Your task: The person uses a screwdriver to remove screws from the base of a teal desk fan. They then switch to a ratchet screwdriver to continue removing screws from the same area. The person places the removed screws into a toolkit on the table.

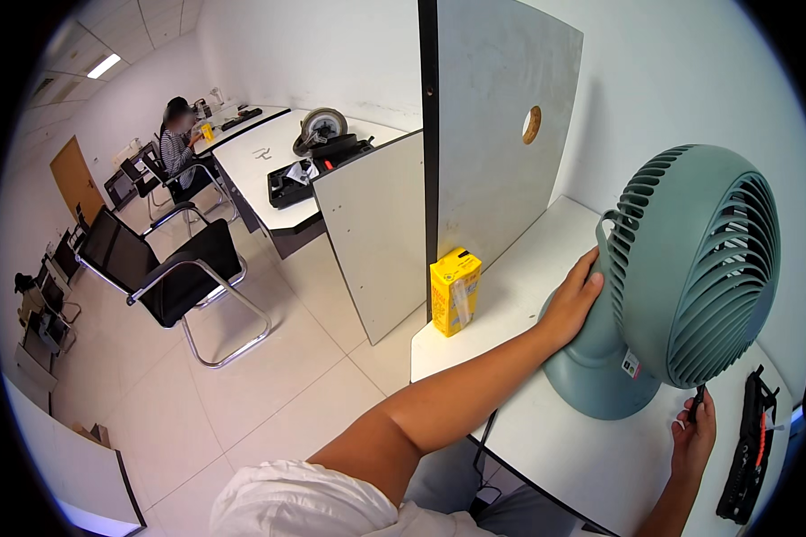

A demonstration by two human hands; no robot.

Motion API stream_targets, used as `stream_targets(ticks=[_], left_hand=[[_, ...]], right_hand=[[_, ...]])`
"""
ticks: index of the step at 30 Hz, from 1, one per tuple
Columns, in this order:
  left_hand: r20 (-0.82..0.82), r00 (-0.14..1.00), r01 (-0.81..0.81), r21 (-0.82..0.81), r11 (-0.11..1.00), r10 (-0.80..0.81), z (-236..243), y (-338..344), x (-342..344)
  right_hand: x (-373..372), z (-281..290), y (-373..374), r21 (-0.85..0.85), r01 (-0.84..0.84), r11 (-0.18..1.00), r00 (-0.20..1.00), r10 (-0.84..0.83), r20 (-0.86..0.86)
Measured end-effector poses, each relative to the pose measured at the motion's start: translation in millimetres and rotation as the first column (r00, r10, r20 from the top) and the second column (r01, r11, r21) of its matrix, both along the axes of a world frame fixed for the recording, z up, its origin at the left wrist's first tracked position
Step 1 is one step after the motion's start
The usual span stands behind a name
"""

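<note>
A grey-green desk fan (690,277) stands on a white desk (591,456), its rear grille turned toward me. My left hand (573,309) rests flat against the fan's neck, just below the carry handle. At the fan's lower right my right hand (694,434) grips a thin black screwdriver (696,403), whose tip points up at the underside of the grille. A yellow drink carton (455,291) with a straw taped to its side stands at the desk's left corner.
A black tool case (748,456) lies open at the desk's right edge. Grey partition panels (501,134) rise behind the desk. Black cantilever chairs (175,268) stand on the tiled floor to the left. Far back, a person sits at another white desk (269,161).
</note>
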State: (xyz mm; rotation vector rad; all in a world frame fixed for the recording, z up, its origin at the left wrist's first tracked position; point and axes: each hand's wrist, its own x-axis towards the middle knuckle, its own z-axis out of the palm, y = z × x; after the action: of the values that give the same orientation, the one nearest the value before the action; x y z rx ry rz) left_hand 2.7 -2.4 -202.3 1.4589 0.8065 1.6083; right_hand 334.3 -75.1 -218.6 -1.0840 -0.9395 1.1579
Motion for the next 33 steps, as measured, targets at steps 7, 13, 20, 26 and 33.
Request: stream_targets(ticks=[7,13,20,26,33], left_hand=[[-0.014,1.000,-0.012,-0.018,1.000,0.011,2.0,-2.2,-1.0],[0.009,1.000,0.012,-0.018,1.000,-0.012,-1.7,1.0,-0.3],[0.015,1.000,0.014,-0.012,1.000,-0.013,0.9,-1.7,-0.3],[-0.016,1.000,0.001,0.003,1.000,-0.001,2.9,-2.2,0.7],[-0.019,1.000,-0.001,0.011,1.000,0.001,3.6,-2.5,0.4]], right_hand=[[5.3,-3.0,2.9,-0.004,-0.011,1.000,1.000,0.011,-0.013],[5.5,-0.6,0.0,0.004,-0.029,1.000,0.998,0.029,-0.048],[0.7,4.4,-5.1,0.064,-0.044,0.997,0.985,0.054,-0.162],[-7.9,13.0,-10.6,0.143,-0.144,0.979,0.979,0.162,-0.125],[-15.5,17.7,-13.4,0.144,-0.118,0.982,0.985,0.135,-0.111]])
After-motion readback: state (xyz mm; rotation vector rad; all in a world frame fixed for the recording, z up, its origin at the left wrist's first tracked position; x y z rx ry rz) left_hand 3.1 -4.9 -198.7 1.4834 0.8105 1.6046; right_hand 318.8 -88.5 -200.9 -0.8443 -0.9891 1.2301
